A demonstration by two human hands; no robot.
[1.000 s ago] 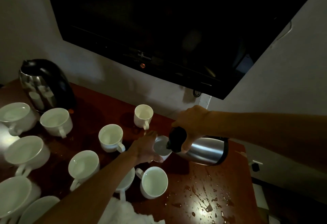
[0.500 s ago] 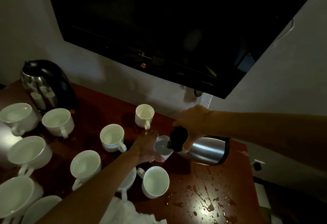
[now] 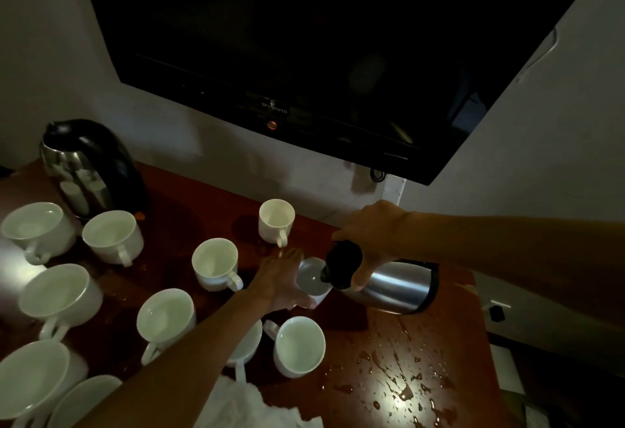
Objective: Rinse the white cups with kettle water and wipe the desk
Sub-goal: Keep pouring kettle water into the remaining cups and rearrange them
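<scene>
My right hand (image 3: 370, 233) grips the black top of a steel kettle (image 3: 392, 287), tipped on its side with the spout over a small white cup (image 3: 313, 280). My left hand (image 3: 280, 278) holds that cup, tilted toward the kettle, just above the dark red desk (image 3: 422, 353). Several other white cups stand on the desk, among them one (image 3: 275, 221) near the wall, one (image 3: 216, 263) left of my hand and one (image 3: 297, 346) in front of it. A white cloth (image 3: 243, 407) lies at the near edge.
A second black and steel kettle (image 3: 89, 170) stands at the back left by the wall. A dark television (image 3: 304, 55) hangs above the desk. Water drops (image 3: 395, 383) spot the desk's right front. The desk's right edge drops to the floor.
Both hands, the cup and the kettle have stayed almost in place. Only the view has shifted slightly.
</scene>
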